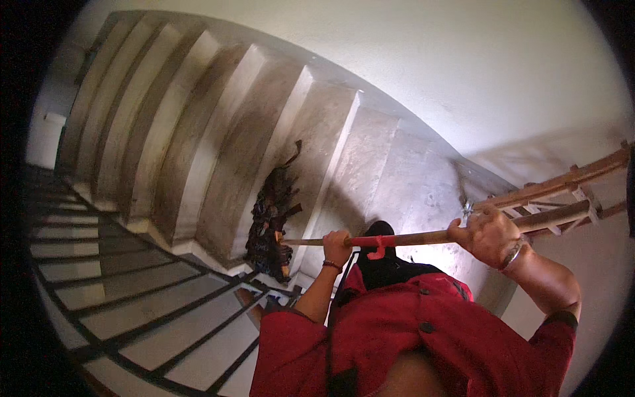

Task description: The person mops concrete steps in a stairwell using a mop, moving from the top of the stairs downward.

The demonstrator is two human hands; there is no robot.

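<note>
My left hand (337, 247) is closed around the wooden handle of a mop (416, 239), near a strip of red cloth (375, 244) tied on it. My right hand (483, 235) rests on the same handle farther to the right, with the palm and thumb against it; how firmly its fingers wrap the wood is hard to tell. The dark rag-strip mop head (273, 223) lies on a concrete stair step at the handle's left end, close to the railing.
Concrete stairs (243, 119) curve away to the upper left beside a pale wall (446, 64). A dark metal railing (163, 288) borders the lower left. A wooden ladder (550, 196) leans at the right. My dark shoe (380, 229) is on the stairs.
</note>
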